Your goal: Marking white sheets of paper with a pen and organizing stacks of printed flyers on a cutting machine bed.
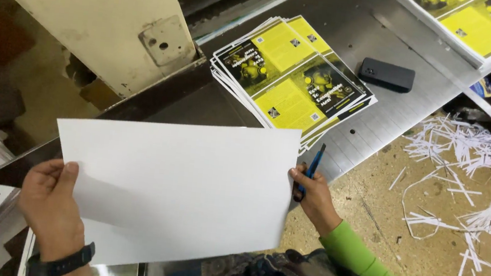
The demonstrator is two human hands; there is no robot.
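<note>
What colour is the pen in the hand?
Blue: the thin plastic pen in the right hand, head view.

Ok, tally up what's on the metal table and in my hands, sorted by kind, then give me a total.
Stacks of yellow-and-black printed sheets: 2, the near stack and the far stack
Dark phone: 1
Blank white sheet, held by left hand and right hand: 1
Blue pen, in right hand: 1
Total: 5

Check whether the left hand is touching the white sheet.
Touching. The head view shows the left hand gripping the left edge of the white sheet, thumb pressed flat on its face.
</note>
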